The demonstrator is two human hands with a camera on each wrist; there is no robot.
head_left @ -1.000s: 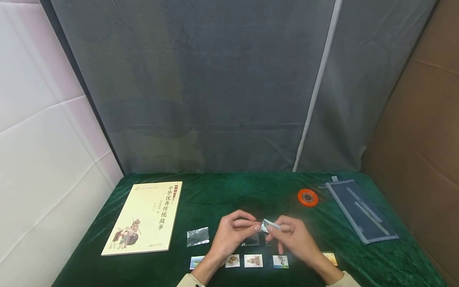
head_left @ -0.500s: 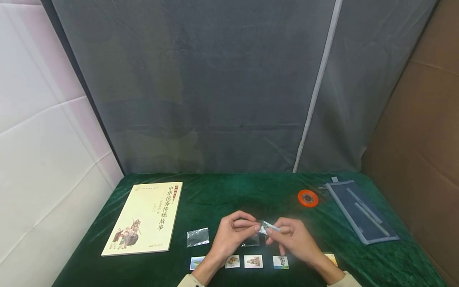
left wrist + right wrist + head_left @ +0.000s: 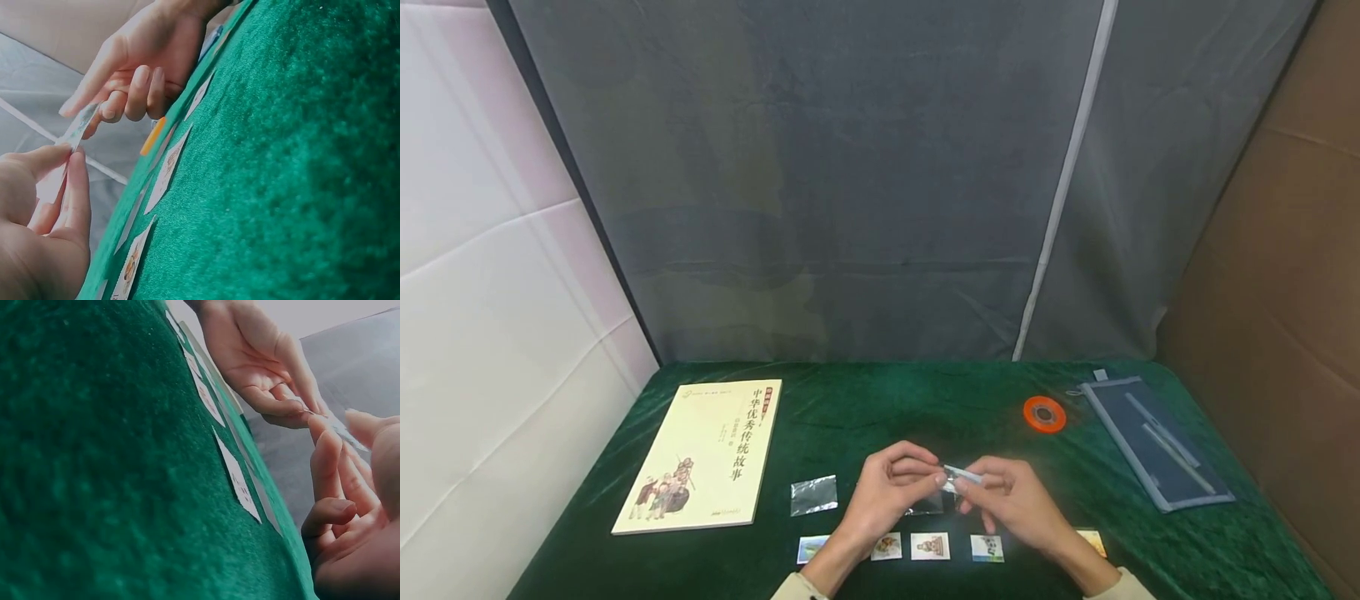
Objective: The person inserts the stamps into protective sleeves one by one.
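Above the table, my left hand [image 3: 883, 492] pinches a small clear plastic sleeve [image 3: 53, 184] between thumb and fingers. Facing it, my right hand [image 3: 1015, 500] pinches a small pale stamp [image 3: 962, 473] by thumb and forefinger. Stamp and sleeve meet between the two hands; how far one lies inside the other I cannot tell. Under the hands lies another clear sleeve [image 3: 927, 503], partly covered. Nearer the front, a row of picture stamps lies on the cloth, including one with a brown figure [image 3: 930, 546] and one with a panda-like picture [image 3: 987, 547].
A cream book [image 3: 700, 458] lies at the left, with a separate clear sleeve [image 3: 814, 496] to its right. Toward the back right are an orange disc [image 3: 1044, 414] and a blue mesh pouch [image 3: 1157, 442] holding slim tools. Green velvet [image 3: 865, 408] covers the table.
The stamp between my hands has tilted, so its face now shows as a narrow strip. Both hands have stayed almost in place, and the things on the table have not moved.
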